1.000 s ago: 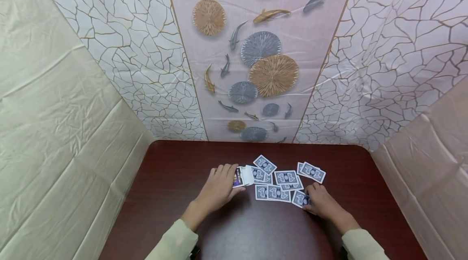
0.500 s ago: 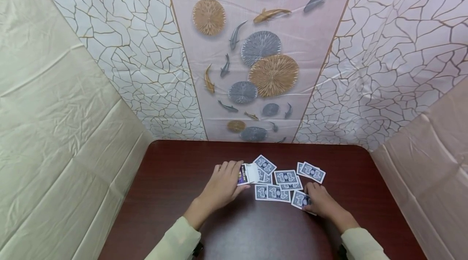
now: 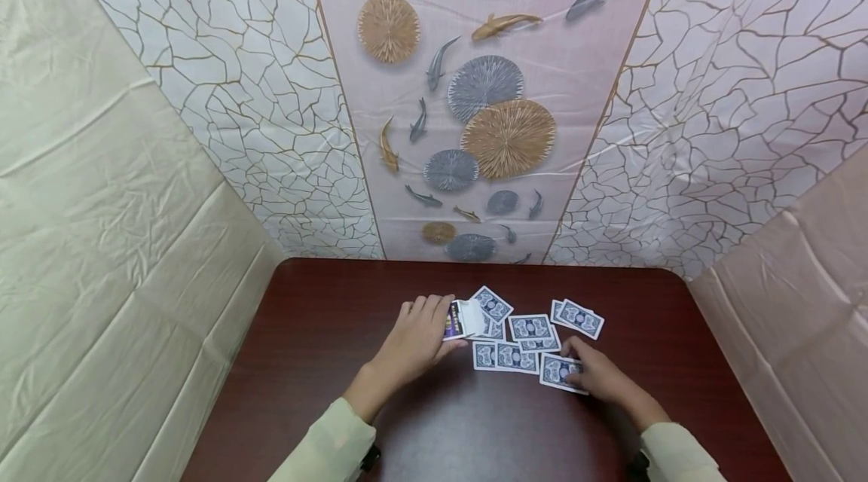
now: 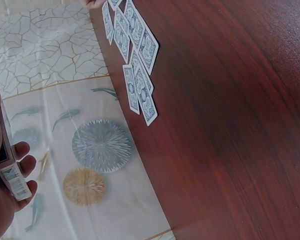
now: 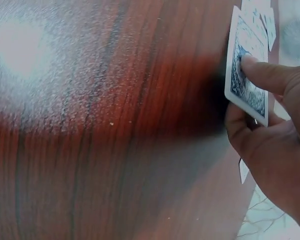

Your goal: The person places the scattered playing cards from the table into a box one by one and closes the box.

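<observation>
blue-backed card [image 3: 557, 371] is pinched in the right hand [image 3: 600, 376], thumb on top, fingers under, just beside loose cards [image 3: 530, 327] on the table [image 3: 447, 425]; left hand [image 3: 414, 337] grips the box [image 3: 464, 319], white end facing them. weak pinch could slip and drop the card; a low box could drag its neighbours. count: two hands, one box, one card visible in the pinch, at least eight loose.
</observation>
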Demonstrator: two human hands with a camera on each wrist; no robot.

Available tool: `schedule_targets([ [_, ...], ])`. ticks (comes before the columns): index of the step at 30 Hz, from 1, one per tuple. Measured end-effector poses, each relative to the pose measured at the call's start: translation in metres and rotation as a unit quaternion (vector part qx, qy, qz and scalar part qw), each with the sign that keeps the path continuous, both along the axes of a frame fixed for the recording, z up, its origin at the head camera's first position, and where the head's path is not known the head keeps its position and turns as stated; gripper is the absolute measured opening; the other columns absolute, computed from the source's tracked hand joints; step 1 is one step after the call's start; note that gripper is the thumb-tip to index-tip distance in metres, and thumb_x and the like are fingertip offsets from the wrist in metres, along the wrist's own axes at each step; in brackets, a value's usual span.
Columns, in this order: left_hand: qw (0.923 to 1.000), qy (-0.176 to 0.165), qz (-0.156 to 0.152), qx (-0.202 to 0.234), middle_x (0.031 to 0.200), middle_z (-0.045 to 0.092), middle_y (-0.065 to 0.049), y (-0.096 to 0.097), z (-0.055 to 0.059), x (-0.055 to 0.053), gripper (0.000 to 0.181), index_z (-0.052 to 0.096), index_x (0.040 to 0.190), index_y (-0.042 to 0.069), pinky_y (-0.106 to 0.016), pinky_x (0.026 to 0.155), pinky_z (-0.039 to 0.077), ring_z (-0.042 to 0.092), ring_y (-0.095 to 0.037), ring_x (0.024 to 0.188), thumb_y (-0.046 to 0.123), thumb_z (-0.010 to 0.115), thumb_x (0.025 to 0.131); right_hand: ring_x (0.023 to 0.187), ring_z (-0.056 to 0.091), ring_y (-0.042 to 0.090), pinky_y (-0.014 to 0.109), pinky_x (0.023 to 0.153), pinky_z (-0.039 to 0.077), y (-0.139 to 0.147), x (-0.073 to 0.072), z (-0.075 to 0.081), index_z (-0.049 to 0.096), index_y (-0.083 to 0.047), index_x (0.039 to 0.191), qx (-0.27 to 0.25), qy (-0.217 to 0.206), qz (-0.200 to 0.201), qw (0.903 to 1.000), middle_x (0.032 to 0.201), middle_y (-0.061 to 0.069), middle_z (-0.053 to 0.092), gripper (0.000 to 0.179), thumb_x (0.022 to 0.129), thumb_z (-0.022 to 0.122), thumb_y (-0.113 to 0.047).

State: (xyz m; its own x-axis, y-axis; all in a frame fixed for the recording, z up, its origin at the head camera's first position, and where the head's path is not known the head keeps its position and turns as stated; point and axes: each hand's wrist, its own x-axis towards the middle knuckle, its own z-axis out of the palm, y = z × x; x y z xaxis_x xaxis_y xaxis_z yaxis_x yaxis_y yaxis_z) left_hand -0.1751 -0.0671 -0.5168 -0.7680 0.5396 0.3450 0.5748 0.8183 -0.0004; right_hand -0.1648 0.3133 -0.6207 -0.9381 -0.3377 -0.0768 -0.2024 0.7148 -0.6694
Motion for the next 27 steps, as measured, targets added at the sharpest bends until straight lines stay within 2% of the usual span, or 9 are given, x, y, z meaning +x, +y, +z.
schedule_targets([
  [4, 0.9998, 0.012, -0.009, 0.01, 0.124, 0.064, -0.01, 0.001, 0.0, -0.001, 0.079, 0.052, 0.144, 0.003, -0.039, 0.084, 0.045, 0.059, -0.025, 0.105, 0.064, 0.059, 0.094, 0.087, 0.053, 0.013, 0.026, 0.074, 0.043, 0.01, -0.002, -0.001, 0.052, -0.004, 0.106, -0.072, -0.034, 0.029, 0.9964, 0.098, 0.007, 0.056, 0.034, 0.082, 0.071, 0.01],
  [8, 0.999, 0.031, -0.022, 0.021, 0.121, 0.064, -0.01, 0.001, -0.002, -0.003, 0.081, 0.052, 0.142, 0.002, -0.039, 0.083, 0.045, 0.059, -0.025, 0.103, 0.062, 0.065, 0.09, 0.088, 0.052, 0.009, 0.024, 0.075, 0.042, 0.017, -0.005, -0.005, 0.051, 0.002, 0.107, -0.135, -0.058, 0.053, 0.9877, 0.1, 0.01, 0.055, 0.03, 0.084, 0.068, 0.012],
  [13, 0.998, 0.049, -0.031, 0.024, 0.119, 0.064, -0.01, 0.001, -0.002, -0.005, 0.085, 0.052, 0.142, 0.002, -0.039, 0.08, 0.045, 0.059, -0.025, 0.101, 0.065, 0.067, 0.087, 0.08, 0.056, 0.005, 0.023, 0.069, 0.047, 0.021, -0.008, -0.008, 0.05, 0.01, 0.109, -0.186, -0.068, 0.048, 0.979, 0.093, 0.01, 0.059, 0.029, 0.085, 0.065, 0.013],
  [17, 0.9972, 0.06, -0.037, 0.025, 0.119, 0.064, -0.01, 0.001, 0.001, -0.006, 0.092, 0.052, 0.142, 0.001, -0.038, 0.079, 0.045, 0.059, -0.025, 0.101, 0.069, 0.067, 0.083, 0.078, 0.056, 0.003, 0.023, 0.07, 0.047, 0.019, -0.01, -0.003, 0.054, 0.012, 0.111, -0.174, -0.068, 0.001, 0.9824, 0.092, 0.008, 0.062, 0.029, 0.087, 0.069, 0.007],
  [20, 0.9968, 0.06, -0.042, 0.031, 0.119, 0.064, -0.011, 0.0, 0.005, -0.006, 0.093, 0.052, 0.142, 0.0, -0.038, 0.079, 0.045, 0.059, -0.025, 0.101, 0.069, 0.069, 0.081, 0.077, 0.056, 0.003, 0.023, 0.069, 0.047, 0.015, -0.012, 0.004, 0.058, 0.011, 0.114, -0.158, -0.088, -0.046, 0.9824, 0.092, 0.007, 0.064, 0.031, 0.089, 0.073, -0.001],
  [23, 0.997, 0.047, -0.047, 0.04, 0.12, 0.064, -0.011, -0.001, 0.009, -0.006, 0.089, 0.052, 0.143, 0.0, -0.038, 0.081, 0.045, 0.059, -0.025, 0.103, 0.065, 0.07, 0.084, 0.076, 0.059, 0.006, 0.024, 0.068, 0.049, 0.012, -0.015, 0.009, 0.061, 0.013, 0.116, -0.173, -0.121, -0.088, 0.9734, 0.09, 0.006, 0.067, 0.033, 0.091, 0.073, -0.004],
  [27, 0.9975, 0.027, -0.05, 0.043, 0.124, 0.064, -0.012, -0.001, 0.012, -0.006, 0.087, 0.05, 0.145, 0.0, -0.038, 0.084, 0.046, 0.059, -0.025, 0.107, 0.063, 0.069, 0.088, 0.079, 0.063, 0.007, 0.024, 0.071, 0.052, 0.009, -0.016, 0.015, 0.063, 0.015, 0.117, -0.19, -0.139, -0.113, 0.9654, 0.093, 0.006, 0.069, 0.032, 0.094, 0.071, -0.006],
])
